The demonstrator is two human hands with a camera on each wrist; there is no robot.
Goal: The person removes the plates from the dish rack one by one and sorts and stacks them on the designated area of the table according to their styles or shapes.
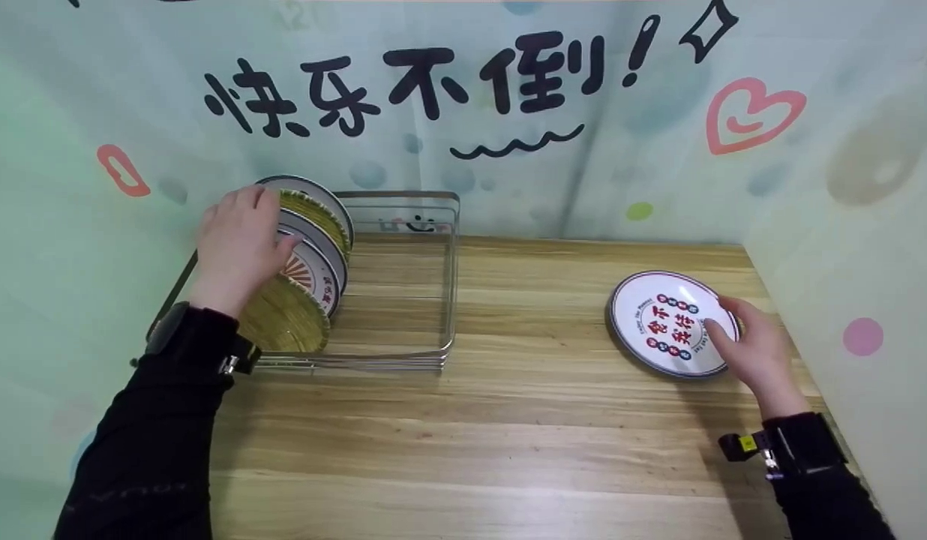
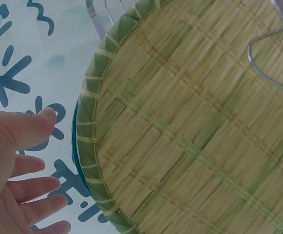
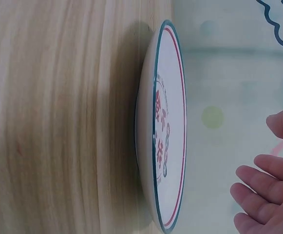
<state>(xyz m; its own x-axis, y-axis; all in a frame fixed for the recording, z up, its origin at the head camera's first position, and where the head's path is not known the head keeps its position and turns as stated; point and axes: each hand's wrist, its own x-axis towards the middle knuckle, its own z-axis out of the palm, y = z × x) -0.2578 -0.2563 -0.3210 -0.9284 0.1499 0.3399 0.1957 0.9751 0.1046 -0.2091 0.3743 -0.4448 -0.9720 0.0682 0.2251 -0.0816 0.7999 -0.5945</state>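
My left hand (image 1: 242, 247) hovers at the row of dishes in the wire rack, fingers spread loosely and holding nothing. Nearest in the left wrist view is a round woven bamboo tray (image 2: 190, 126) with a green bound rim, standing on edge. Behind that tray (image 1: 287, 319) stand white plates, one with a red ray pattern (image 1: 302, 270), and another woven tray (image 1: 313, 210). At the right, a white plate (image 1: 662, 322) with red characters lies face up. My right hand (image 1: 756, 352) overlaps its right rim in the head view; the right wrist view shows the fingers (image 3: 260, 185) apart from it.
The wire rack (image 1: 452, 277) stands at the left on the wooden table (image 1: 523, 420), with its dishes grouped along its left side. A printed cloth (image 1: 508, 172) hangs behind the table, and cloth walls close off both sides.
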